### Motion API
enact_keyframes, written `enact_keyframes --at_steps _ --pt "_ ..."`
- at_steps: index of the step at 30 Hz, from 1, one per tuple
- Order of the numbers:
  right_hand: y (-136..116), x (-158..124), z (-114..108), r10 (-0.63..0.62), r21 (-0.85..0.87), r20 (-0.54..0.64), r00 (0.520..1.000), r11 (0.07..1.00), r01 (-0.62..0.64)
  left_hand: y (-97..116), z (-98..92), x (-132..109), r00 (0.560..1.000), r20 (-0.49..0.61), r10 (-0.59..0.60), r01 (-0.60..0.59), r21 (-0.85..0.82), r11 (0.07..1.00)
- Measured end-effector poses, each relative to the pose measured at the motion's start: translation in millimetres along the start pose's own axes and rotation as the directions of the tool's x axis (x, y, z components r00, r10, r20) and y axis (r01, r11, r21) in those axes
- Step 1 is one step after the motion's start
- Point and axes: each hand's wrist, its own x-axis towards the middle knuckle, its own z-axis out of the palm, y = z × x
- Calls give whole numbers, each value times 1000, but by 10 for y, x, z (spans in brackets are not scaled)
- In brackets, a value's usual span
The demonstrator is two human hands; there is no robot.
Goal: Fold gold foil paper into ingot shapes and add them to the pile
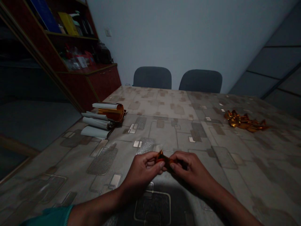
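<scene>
Closest to the camera, a teal sleeve shows at the lower left, and both forearms reach in over the near edge of the desk, whose top has a grey-brown pattern of rectangles. The left hand and right hand are close together above the desk, a little left of its middle. Their fingers are curled, and together they pinch a folded piece of orange-gold foil between them. The foil's tip pokes up between the hands, while most of it is hidden by the fingers.

Farther out to the right lies a loose heap of crumpled gold foil pieces. Toward the far left of the desk, several white paper rolls lie side by side, and a roll of orange foil rests against them at their far end.

Beyond the far edge of the desk stand two dark chairs, side by side with their backs against a pale blue wall. A switch plate is on that wall. To the left, a dark red shelf unit holds binders on its upper shelf and a dark bag on its lower one, among smaller items too dim to tell.
</scene>
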Motion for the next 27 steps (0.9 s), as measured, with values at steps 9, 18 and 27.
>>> enact_keyframes --at_steps 9,18,27 --pt "22 11 37 86 116 40 996 989 -90 45 41 5 999 -9 -53 53 -18 998" --pt "14 7 28 75 105 30 997 991 -78 43 36 23 998 -15 -56 56 -19 998" --pt "25 0 70 122 136 6 993 983 -121 6 8 44 995 13 -97 97 -34 995"
